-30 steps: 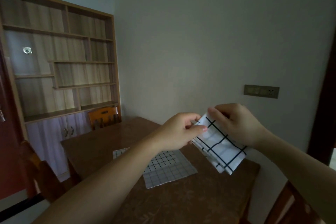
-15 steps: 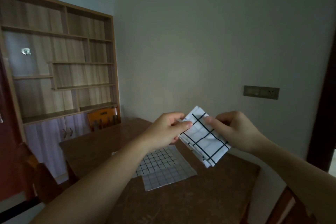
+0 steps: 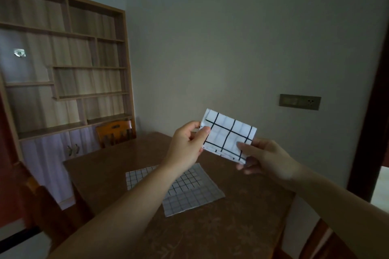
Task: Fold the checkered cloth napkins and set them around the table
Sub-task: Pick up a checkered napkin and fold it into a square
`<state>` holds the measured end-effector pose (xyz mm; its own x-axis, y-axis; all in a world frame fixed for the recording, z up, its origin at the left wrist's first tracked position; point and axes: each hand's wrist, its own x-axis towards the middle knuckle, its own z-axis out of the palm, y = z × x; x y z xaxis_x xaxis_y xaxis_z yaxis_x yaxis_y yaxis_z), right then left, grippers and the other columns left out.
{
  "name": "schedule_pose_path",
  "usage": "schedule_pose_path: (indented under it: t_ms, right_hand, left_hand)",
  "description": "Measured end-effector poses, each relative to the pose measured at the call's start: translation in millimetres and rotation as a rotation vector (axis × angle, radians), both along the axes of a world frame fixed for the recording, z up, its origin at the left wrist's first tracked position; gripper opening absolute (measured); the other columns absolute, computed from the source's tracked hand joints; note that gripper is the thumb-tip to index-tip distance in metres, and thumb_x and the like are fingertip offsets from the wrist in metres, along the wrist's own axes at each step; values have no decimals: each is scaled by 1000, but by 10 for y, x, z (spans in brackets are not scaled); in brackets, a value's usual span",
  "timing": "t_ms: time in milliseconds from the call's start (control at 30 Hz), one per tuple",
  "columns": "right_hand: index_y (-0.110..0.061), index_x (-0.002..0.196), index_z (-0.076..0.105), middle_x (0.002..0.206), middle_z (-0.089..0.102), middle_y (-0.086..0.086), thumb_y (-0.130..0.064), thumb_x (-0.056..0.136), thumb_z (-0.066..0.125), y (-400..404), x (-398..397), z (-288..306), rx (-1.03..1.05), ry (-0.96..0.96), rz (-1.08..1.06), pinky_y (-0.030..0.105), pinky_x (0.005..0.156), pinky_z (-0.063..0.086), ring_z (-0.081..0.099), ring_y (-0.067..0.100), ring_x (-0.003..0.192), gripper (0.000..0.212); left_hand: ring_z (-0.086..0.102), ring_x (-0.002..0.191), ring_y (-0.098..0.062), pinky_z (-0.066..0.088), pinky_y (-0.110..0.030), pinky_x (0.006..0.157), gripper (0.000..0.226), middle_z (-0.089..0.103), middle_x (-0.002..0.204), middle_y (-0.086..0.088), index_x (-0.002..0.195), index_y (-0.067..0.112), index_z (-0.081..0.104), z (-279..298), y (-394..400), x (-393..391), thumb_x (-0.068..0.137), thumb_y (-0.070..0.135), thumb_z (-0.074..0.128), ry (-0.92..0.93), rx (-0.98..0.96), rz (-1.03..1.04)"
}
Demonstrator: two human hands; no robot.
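A folded white napkin with wide black checks [image 3: 228,134] is held up in the air above the brown table [image 3: 210,233]. My left hand [image 3: 187,149] pinches its left edge between thumb and fingers. My right hand [image 3: 267,157] pinches its lower right corner. On the table below lie flat napkins with a fine grid pattern [image 3: 189,193], overlapping each other and partly hidden by my left forearm.
A wooden chair [image 3: 115,132] stands at the table's far side, in front of a wooden shelf unit with cupboards [image 3: 63,69] on the left wall. Another chair [image 3: 35,202] is at the left. A switch panel [image 3: 300,102] sits on the back wall. A dark door frame [image 3: 370,111] rises at right.
The folded napkin has turned from hanging diagonally to nearly level and has risen. My right hand dropped from its top to its lower right corner; my left hand kept its pinch on the left edge.
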<state>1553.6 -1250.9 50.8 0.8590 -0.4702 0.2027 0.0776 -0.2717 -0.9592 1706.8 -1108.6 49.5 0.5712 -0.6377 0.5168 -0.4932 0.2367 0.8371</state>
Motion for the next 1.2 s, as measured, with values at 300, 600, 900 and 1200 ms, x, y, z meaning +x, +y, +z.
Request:
schedule_pose_path:
  t_ms: [300, 600, 900, 1200]
  right_hand:
    - [-9, 74, 56, 52, 39, -3, -22, 99, 50, -166, 1, 94, -380, 115, -109, 28, 47, 29, 36, 11, 45, 29]
    - [4, 80, 57, 60, 32, 7, -33, 93, 60, -166, -28, 134, -210, 67, -74, 25, 46, 28, 32, 16, 49, 40]
    - [-7, 85, 68, 63, 70, -2, -17, 91, 63, 97, 154, -359, 42, 86, -124, 28, 59, 54, 67, 10, 57, 13]
    - [-19, 85, 69, 70, 66, 1, -26, 94, 59, -95, -236, -672, -7, 119, -383, 22, 52, 55, 63, 9, 56, 15]
  left_hand:
    - [65, 78, -21, 49, -32, 77, 54, 68, 85, -11, 95, 13, 68, -27, 12, 100, 75, 63, 61, -57, 256, -149]
    - [57, 73, -22, 43, -36, 71, 40, 62, 77, -18, 85, 21, 76, -191, -76, 187, 73, 58, 66, 54, 219, -141]
    - [57, 65, -17, 50, -29, 58, 43, 57, 76, -14, 91, 3, 66, -533, -294, 141, 94, 45, 54, 219, 125, -78]
    - [53, 52, -15, 43, -22, 55, 46, 58, 52, 4, 65, 8, 63, -886, -378, -262, 97, 39, 50, -48, 332, -159]
